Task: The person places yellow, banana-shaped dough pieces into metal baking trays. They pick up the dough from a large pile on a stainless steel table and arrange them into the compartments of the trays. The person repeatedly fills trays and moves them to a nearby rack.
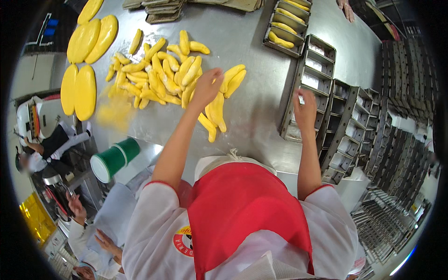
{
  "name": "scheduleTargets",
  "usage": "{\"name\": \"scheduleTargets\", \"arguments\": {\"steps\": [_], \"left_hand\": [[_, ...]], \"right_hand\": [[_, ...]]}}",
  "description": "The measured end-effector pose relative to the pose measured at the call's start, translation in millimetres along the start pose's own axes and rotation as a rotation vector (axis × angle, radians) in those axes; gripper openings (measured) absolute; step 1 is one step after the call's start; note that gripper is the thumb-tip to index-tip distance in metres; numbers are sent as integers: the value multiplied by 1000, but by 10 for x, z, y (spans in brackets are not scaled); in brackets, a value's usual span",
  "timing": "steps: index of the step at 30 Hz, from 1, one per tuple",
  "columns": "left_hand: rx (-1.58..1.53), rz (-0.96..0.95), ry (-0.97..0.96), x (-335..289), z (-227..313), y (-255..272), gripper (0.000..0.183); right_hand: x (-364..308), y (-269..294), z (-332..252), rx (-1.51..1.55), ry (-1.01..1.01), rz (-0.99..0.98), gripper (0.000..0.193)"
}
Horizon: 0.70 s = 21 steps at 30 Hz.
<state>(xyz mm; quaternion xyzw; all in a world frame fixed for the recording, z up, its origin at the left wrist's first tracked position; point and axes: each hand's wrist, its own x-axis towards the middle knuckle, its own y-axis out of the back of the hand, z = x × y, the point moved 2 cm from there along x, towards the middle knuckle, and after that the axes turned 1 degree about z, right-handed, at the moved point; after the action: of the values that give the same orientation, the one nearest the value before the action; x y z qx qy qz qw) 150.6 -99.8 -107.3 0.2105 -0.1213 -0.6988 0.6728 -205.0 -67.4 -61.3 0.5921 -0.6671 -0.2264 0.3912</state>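
Many slim yellow dough rolls (161,77) lie heaped on the steel table, left of centre. My left hand (207,87) hovers over the right edge of this heap, fingers bent and slightly apart; a firm hold on any roll is not visible. Just right of it rest two rolls side by side (233,79), and below it a few more rolls (214,112). Farther right, my right hand (305,109) is over a divided metal baking pan (318,70), its fingers curled with a gap between them and nothing in it. That pan's visible compartments hold no dough.
A filled pan with yellow rolls (285,25) stands at the far side. More divided pans (347,144) are stacked on the right. Flat yellow dough ovals (79,88) lie at left, a green bucket (115,159) near the left edge. A co-worker's hand (345,9) rests far right.
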Motion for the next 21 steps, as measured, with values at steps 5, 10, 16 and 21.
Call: {"name": "scheduleTargets", "arguments": {"steps": [5, 10, 16, 21], "left_hand": [[727, -158, 12, 437, 48, -708, 61], [529, -488, 10, -64, -10, -1061, 66], [-646, -344, 417, -776, 184, -1196, 58], [-1014, -695, 342, -1030, 1030, -720, 45]], "right_hand": [[-1285, 128, 331, -208, -81, -40, 24], [-1515, -187, 270, -191, -9, 110, 30], [-1239, -391, -488, 205, -131, 11, 34], [-971, 47, -809, 813, -455, -243, 37]]}}
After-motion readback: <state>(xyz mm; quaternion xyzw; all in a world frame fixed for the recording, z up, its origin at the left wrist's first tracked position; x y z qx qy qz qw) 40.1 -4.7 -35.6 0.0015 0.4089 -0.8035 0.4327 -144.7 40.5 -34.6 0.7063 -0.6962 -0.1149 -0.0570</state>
